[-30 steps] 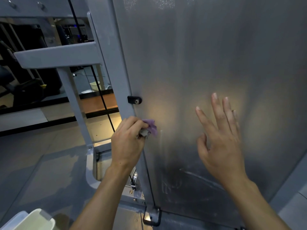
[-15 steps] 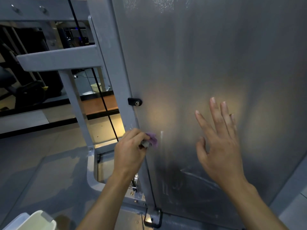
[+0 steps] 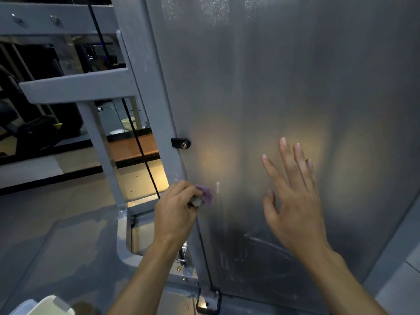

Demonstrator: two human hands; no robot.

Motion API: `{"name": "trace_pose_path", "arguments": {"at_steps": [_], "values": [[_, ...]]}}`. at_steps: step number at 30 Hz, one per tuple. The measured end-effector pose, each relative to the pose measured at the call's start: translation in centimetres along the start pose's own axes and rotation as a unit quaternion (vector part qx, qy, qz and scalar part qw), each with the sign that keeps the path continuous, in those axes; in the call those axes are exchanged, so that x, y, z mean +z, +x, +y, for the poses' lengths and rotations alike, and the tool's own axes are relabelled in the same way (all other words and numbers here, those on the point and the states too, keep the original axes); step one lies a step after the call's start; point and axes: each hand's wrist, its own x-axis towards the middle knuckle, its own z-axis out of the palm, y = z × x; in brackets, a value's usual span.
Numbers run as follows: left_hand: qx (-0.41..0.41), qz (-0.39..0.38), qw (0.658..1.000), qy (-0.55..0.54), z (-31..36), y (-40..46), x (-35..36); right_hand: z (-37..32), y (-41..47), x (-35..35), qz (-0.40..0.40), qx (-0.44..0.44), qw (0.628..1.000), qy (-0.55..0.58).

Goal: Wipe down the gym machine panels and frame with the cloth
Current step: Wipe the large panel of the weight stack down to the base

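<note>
Tall grey panel (image 3: pixel 284 87) stands upright, long axis vertical, smeared, bolted along a grey frame (image 3: pixel 145 76); tiled floor and mirror wall behind, no readable writing. Right hand (image 3: pixel 293 198) spread flat near the panel, holding nothing. Left hand (image 3: pixel 175 210) pinches a bunched purple cloth (image 3: pixel 205 196) against the panel's left edge.

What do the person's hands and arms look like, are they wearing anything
Both forearms are bare to the bottom of the picture, with no sleeves showing. The left hand and right hand wear no gloves; no watch or wristband is visible. Fingernails are short and unpainted.
</note>
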Motion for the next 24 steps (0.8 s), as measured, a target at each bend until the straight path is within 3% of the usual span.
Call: {"name": "trace_pose_path", "arguments": {"at_steps": [6, 13, 16, 21, 24], "values": [[0.016, 0.147, 0.989, -0.001, 1.9, 5.6, -2.8, -0.4, -0.1, 0.1, 0.006, 0.007, 1.000, 0.004], [-0.008, -0.038, 0.999, 0.012, 0.9, -0.9, 1.2, 0.0, -0.1, -0.1, -0.008, 0.000, 1.000, -0.003], [0.005, -0.011, 1.000, 0.023, 1.1, 0.5, 0.7, -0.3, 0.0, -0.1, -0.004, 0.003, 1.000, 0.003], [0.029, 0.120, 0.992, 0.008, 3.2, 4.8, -2.0, -0.5, -0.1, 0.0, 0.003, 0.010, 1.000, 0.008], [0.033, 0.108, 0.993, 0.020, 3.4, 4.6, -1.4, -0.4, -0.1, -0.1, -0.003, 0.006, 1.000, 0.008]]}}
